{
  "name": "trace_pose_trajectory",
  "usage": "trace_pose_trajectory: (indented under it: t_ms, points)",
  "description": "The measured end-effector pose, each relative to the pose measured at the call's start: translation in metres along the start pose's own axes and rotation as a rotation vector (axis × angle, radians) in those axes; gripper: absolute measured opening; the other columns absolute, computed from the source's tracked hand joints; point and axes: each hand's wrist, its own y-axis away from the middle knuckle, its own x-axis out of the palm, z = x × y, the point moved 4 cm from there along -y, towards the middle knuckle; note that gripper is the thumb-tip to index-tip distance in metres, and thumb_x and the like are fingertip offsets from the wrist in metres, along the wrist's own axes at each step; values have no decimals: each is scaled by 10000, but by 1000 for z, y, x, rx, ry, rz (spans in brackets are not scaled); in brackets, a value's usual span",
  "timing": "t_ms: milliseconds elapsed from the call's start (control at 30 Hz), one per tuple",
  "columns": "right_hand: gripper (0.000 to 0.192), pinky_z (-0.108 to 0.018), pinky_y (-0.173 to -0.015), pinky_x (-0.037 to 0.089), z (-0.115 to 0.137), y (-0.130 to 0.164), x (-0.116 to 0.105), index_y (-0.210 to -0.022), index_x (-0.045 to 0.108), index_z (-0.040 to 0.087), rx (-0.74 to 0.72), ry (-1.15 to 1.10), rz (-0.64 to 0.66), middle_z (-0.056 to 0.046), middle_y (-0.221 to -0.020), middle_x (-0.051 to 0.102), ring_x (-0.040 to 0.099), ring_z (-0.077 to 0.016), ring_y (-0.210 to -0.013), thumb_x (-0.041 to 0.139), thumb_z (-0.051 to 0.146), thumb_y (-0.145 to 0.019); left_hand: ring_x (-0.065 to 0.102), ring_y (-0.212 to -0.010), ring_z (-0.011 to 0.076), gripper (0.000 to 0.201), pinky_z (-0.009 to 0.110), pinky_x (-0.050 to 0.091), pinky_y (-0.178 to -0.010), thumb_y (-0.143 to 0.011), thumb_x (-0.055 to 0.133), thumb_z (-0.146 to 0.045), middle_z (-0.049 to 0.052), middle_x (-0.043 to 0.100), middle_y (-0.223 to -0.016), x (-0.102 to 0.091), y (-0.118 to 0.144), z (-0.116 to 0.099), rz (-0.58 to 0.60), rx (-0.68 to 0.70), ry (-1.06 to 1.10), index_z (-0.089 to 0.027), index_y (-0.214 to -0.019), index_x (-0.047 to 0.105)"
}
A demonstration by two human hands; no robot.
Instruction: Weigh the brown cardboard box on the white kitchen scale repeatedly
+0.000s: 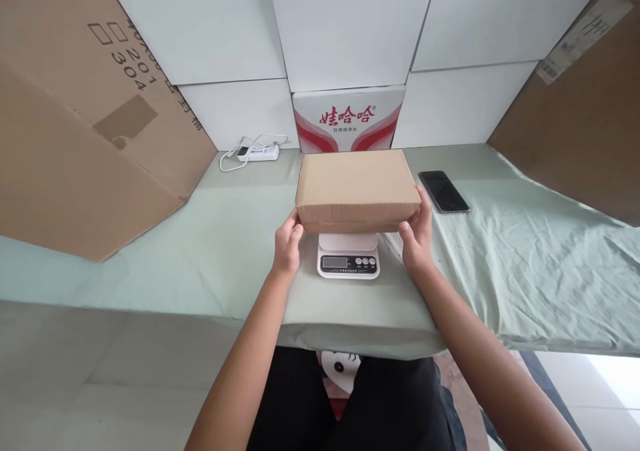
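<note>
Firmly, a closed cardboard box point(357, 185) is held between the two hands, gripped at its near lower corners: the left hand point(287, 245) is pressed against the near left corner with its fingers curled up along the side, and the right hand point(418, 236) is cupped against the near right corner with its thumb laid up the edge. The box is kept level and lengthwise across the view, directly above a small white kitchen scale point(349, 255); whether its underside is touching the scale's platform cannot be told, as the platform is mostly hidden by the box. The scale's dark display and three round buttons are seen on its near face, just below the box's front edge and between the two wrists. All of this is set on a table covered with a pale green cloth point(520, 264), wrinkled on the right side. A black phone point(443, 191) is laid face up on the cloth just to the right of the box. Behind the box, a white carton with red printing point(349, 119) is stood against white panels, and a white power strip point(258, 151) with its cord is placed near the back left. Large brown cardboard sheets point(75, 137) are leaned at both sides.
</note>
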Motion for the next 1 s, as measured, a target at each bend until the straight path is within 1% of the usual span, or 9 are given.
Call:
trace_pose_trajectory:
  t_ms: [167, 333, 467, 567, 700, 767, 833, 900, 1000]
  points:
    - [840, -681, -1259, 565, 12, 6, -1, -1682, 501, 362, 14, 5, -59, -150, -1663, 587, 600, -429, -1548, 657, 805, -986, 749, -1480, 427, 775, 552, 612, -1249, -1033, 618, -759, 170, 836, -1510, 2, 12, -2, 12, -18, 18, -196, -1542, 776]
    - [834, -720, -1261, 548, 14, 6, -2, -1679, 518, 359, 45, 11, -134, -148, -1581, 657, 665, -423, -1465, 566, 844, -1003, 576, -1694, 441, 900, 562, 475, -1410, -998, 660, -811, 183, 675, -1747, -3, 15, 3, -84, -15, 12, -202, -1661, 683]
    - [789, -703, -1310, 523, 26, 4, 0, -1668, 570, 332, 21, 53, -98, -158, -1642, 668, 644, -431, -1527, 553, 806, -1039, 630, -1644, 428, 819, 555, 518, -1375, -1031, 620, -811, 172, 747, -1662, 2, 14, 0, -18, -28, 34, -218, -1583, 744]
    - [788, -719, -1382, 458, 36, -10, 3, -1667, 571, 346, 2, 59, -133, -134, -1694, 640, 575, -439, -1622, 529, 824, -1041, 689, -1577, 406, 744, 533, 552, -1335, -1058, 588, -801, 156, 803, -1570, 5, -2, -11, 9, 16, 67, -239, -1505, 784]
    - [805, -742, -1449, 366, 34, -51, 12, -1689, 518, 380, -41, 8, -178, -103, -1755, 585, 483, -436, -1713, 516, 848, -1034, 705, -1554, 395, 737, 495, 575, -1294, -1025, 627, -843, 149, 819, -1515, 7, -48, -18, -16, 116, 96, -246, -1420, 804]
    - [828, -729, -1466, 345, 22, -71, 20, -1694, 507, 367, -28, -17, -135, -110, -1772, 575, 458, -431, -1734, 525, 859, -1027, 722, -1529, 385, 763, 477, 597, -1263, -997, 651, -872, 147, 826, -1493, 10, -74, -6, -35, 69, 129, -245, -1405, 801]
    - [872, -703, -1481, 332, 3, -84, 31, -1689, 514, 341, 8, -64, -77, -122, -1791, 569, 440, -425, -1748, 571, 870, -998, 723, -1528, 386, 812, 470, 615, -1241, -947, 691, -905, 156, 821, -1499, 13, -93, 14, -103, -7, 173, -239, -1400, 794]
    - [930, -671, -1495, 321, -19, -88, 39, -1677, 521, 316, 62, -130, -46, -138, -1805, 566, 436, -418, -1756, 637, 881, -947, 711, -1544, 394, 869, 473, 619, -1241, -889, 728, -936, 166, 806, -1533, 17, -103, 38, -164, -79, 213, -232, -1394, 791]
    - [1006, -655, -1492, 338, -49, -84, 45, -1649, 521, 318, 150, -191, -38, -141, -1816, 556, 473, -410, -1736, 704, 916, -861, 695, -1567, 396, 902, 479, 609, -1260, -855, 740, -959, 165, 790, -1576, 22, -107, 67, -179, -150, 242, -237, -1395, 789]
